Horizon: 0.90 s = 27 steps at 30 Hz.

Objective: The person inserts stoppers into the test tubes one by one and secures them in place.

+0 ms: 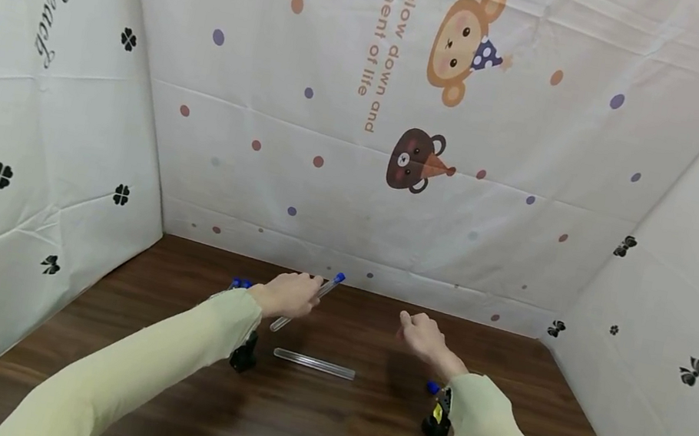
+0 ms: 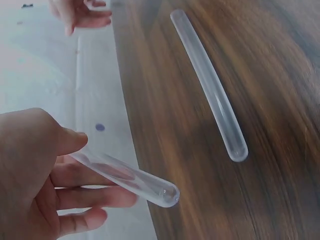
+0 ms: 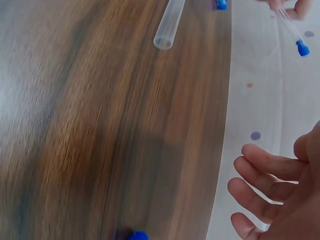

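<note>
My left hand pinches a clear test tube between thumb and fingers, above the table. A blue cap closes the tube's upper end, and its rounded end slants down toward me. My right hand hovers over the table's right half, fingers loosely bent with nothing in them, as the right wrist view shows. Between the hands and nearer to me lies an uncapped test tube, its open end pointing right. A loose blue cap rests on the table beside my right wrist.
More blue caps show behind my left forearm, what they sit on being mostly hidden. The dark wooden table ends at a printed white cloth wall at the back, with similar cloth walls on both sides.
</note>
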Each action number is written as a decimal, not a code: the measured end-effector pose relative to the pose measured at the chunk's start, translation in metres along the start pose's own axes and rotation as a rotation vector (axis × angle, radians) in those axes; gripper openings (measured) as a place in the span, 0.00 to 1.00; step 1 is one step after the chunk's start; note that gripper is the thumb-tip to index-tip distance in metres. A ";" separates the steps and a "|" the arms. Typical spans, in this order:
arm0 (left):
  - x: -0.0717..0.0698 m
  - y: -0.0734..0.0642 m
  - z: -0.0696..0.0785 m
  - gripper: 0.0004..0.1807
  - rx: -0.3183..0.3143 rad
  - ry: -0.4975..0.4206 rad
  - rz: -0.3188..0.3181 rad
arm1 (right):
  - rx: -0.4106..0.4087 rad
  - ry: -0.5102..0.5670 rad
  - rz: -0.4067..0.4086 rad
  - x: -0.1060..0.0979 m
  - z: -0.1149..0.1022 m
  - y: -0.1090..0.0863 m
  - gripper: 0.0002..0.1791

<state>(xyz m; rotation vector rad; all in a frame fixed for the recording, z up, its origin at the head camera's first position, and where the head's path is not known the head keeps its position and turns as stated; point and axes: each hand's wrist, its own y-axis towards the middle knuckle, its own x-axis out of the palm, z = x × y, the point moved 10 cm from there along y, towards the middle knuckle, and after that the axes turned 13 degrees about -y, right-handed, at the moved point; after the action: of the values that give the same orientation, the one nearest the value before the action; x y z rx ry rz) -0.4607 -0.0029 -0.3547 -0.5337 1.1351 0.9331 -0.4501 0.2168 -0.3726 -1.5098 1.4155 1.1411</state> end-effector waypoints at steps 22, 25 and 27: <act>0.014 -0.009 -0.077 0.17 -0.206 -0.033 -0.037 | 0.032 -0.268 -0.063 0.002 0.057 -0.012 0.22; 0.016 -0.011 -0.080 0.19 -0.213 -0.027 -0.048 | 0.036 -0.290 -0.068 0.003 0.061 -0.012 0.23; 0.017 -0.013 -0.081 0.19 -0.211 -0.021 -0.057 | 0.039 -0.302 -0.066 0.003 0.063 -0.011 0.22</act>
<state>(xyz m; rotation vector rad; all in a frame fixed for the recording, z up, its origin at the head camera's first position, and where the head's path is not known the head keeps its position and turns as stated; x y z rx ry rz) -0.4903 -0.0662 -0.4010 -0.7225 1.0026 1.0128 -0.4456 0.2768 -0.3955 -1.2852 1.1680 1.2347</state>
